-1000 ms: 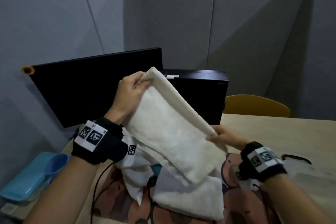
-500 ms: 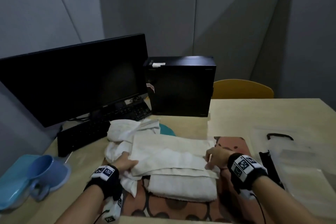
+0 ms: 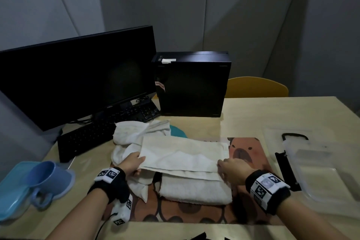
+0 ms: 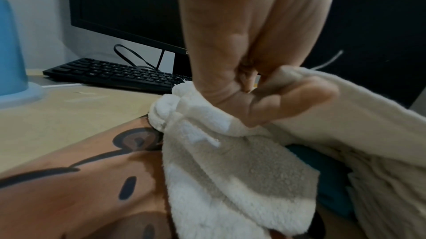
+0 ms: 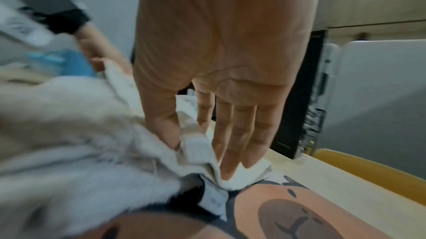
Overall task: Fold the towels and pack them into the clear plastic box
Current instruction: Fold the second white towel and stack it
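Note:
A cream towel (image 3: 185, 154), folded into a long strip, lies across the mat and overlaps a folded white towel (image 3: 194, 191) in front of it. My left hand (image 3: 134, 161) pinches the cream towel's left end, thumb (image 4: 288, 101) on top. My right hand (image 3: 229, 167) pinches its right corner (image 5: 196, 144) between thumb and forefinger, the other fingers (image 5: 239, 133) straight. A crumpled white towel (image 3: 132, 136) sits behind and under the left end. The clear plastic box (image 3: 319, 173) stands open at the right, apart from both hands.
A capybara-print mat (image 3: 247, 152) covers the table's middle. Behind stand a black monitor (image 3: 78, 78), keyboard (image 3: 87, 138) and PC tower (image 3: 192, 85). A blue mug (image 3: 44, 177) on a blue tray sits front left. A yellow chair (image 3: 257, 87) stands beyond the table. Something teal (image 3: 177, 130) shows under the towels.
A second ago both hands held the cream towel up in the air. They have lowered it flat over the other towels, and both hands keep hold of its ends.

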{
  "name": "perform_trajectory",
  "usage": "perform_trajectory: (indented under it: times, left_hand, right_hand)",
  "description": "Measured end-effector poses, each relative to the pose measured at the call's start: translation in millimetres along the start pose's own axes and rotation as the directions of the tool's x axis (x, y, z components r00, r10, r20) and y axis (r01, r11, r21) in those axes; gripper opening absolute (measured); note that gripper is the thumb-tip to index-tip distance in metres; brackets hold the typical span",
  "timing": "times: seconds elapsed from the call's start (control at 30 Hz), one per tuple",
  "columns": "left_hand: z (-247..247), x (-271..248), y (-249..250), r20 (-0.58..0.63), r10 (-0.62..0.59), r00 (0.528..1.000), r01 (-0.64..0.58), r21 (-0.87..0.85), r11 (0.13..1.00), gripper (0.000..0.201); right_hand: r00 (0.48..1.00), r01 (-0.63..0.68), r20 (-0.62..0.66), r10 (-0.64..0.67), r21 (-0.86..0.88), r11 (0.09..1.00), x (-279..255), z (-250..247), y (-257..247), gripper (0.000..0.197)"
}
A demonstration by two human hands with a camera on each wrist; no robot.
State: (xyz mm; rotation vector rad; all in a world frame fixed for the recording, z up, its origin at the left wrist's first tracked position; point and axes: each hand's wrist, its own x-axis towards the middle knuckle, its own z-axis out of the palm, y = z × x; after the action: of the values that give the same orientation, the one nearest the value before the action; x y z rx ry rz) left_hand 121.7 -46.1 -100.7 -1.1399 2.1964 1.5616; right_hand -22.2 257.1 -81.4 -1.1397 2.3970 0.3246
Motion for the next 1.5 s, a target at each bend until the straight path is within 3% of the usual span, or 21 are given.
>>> perform_trajectory:
  times: [0.07,0.17,0.27,0.37,0.43,0.53,0.6,0.63,0.73,0.77,0.83,0.9,0.93,1.03,1.1,1.2,1.3,1.33,1.4,1.5]
  left_hand:
    - [1,-3,3,0.003,0.003,1.000,-0.003,0.010,1.000,0.014]
    - [0,0,0,0.011,-0.005,1.000,0.005,0.007,1.000,0.014]
    - [0,-4,-1,0.010,-0.011,1.000,0.011,0.014,1.000,0.015]
    - [-3,-3,-8,0.003,-0.017,1.000,0.017,-0.002,1.000,0.018]
    - [-8,-5,-9,0.005,0.003,1.000,-0.003,-0.012,1.000,0.019]
    - [-13,-15,5,-0.056,0.087,0.995,-0.091,-0.081,0.993,0.035]
    - [-10,-30,31,-0.093,0.191,0.977,-0.202,-0.137,0.970,0.028]
    - [-9,-37,47,-0.065,0.236,0.970,-0.244,-0.186,0.952,0.020]
    - [1,-63,95,0.099,0.359,0.928,-0.310,-0.328,0.892,0.024]
    - [4,-72,109,0.150,0.403,0.903,-0.325,-0.375,0.868,0.024]
    - [6,-85,130,0.218,0.499,0.839,-0.383,-0.414,0.825,0.025]
    - [3,-93,141,0.221,0.557,0.801,-0.481,-0.317,0.818,0.031]
    - [0,-94,143,0.201,0.573,0.794,-0.541,-0.194,0.818,0.033]
    - [-8,-89,138,0.068,0.608,0.791,-0.595,0.319,0.738,0.026]
    - [-8,-88,137,-0.025,0.638,0.769,-0.556,0.467,0.688,0.022]
    - [-10,-87,144,-0.083,0.663,0.744,-0.621,0.279,0.732,0.022]
    - [-4,-87,154,0.110,0.619,0.778,-0.604,-0.142,0.784,0.073]
    - [2,-88,157,0.186,0.610,0.770,-0.570,-0.226,0.790,0.073]
    - [12,-87,162,0.201,0.630,0.750,-0.552,-0.335,0.764,0.045]
    - [15,-87,178,-0.014,0.617,0.787,-0.559,-0.439,0.703,0.016]
  right_hand:
    - [0.996,-0.042,-0.083,0.041,-0.007,0.999,-7,-5,1,0.019]
    - [0.962,-0.087,-0.258,0.084,-0.002,0.996,-16,-13,11,0.033]
    - [0.952,-0.049,-0.303,0.044,-0.009,0.999,-24,-8,6,0.035]
    - [0.996,0.017,-0.090,-0.018,-0.015,1.000,-26,21,-5,0.026]
    - [0.997,-0.030,0.073,0.024,0.077,0.997,-24,33,-3,0.028]
    - [0.991,-0.095,0.101,0.083,0.123,0.988,-21,17,1,0.036]
    - [0.999,-0.045,-0.011,0.047,0.159,0.986,-21,-8,-4,0.048]
    - [0.996,0.027,-0.089,-0.009,0.203,0.979,-22,-23,-12,0.056]
    - [0.939,0.274,-0.304,-0.159,0.386,0.881,-20,-67,-51,0.082]
    - [0.913,0.329,-0.372,-0.169,0.422,0.845,-14,-75,-64,0.082]
    - [0.842,0.409,-0.521,-0.140,0.448,0.795,-4,-90,-83,0.059]
    - [0.798,0.399,-0.602,-0.030,0.490,0.775,-3,-106,-84,0.031]
    - [0.790,0.386,-0.612,0.005,0.505,0.772,-6,-115,-79,0.026]
    - [0.766,0.427,-0.641,-0.040,0.462,0.777,-22,-140,-56,0.034]
    - [0.752,0.482,-0.651,-0.100,0.441,0.758,-38,-159,-40,0.038]
    - [0.742,0.570,-0.650,-0.164,0.483,0.664,-61,-183,-16,0.032]
    - [0.756,0.613,-0.634,-0.161,0.601,0.514,-77,-199,-1,0.024]
    - [0.759,0.621,-0.633,-0.155,0.630,0.467,-79,-201,2,0.024]
    - [0.763,0.623,-0.634,-0.125,0.671,0.402,-77,-203,9,0.024]
    - [0.802,0.556,-0.597,-0.006,0.743,0.372,-59,-196,23,0.023]
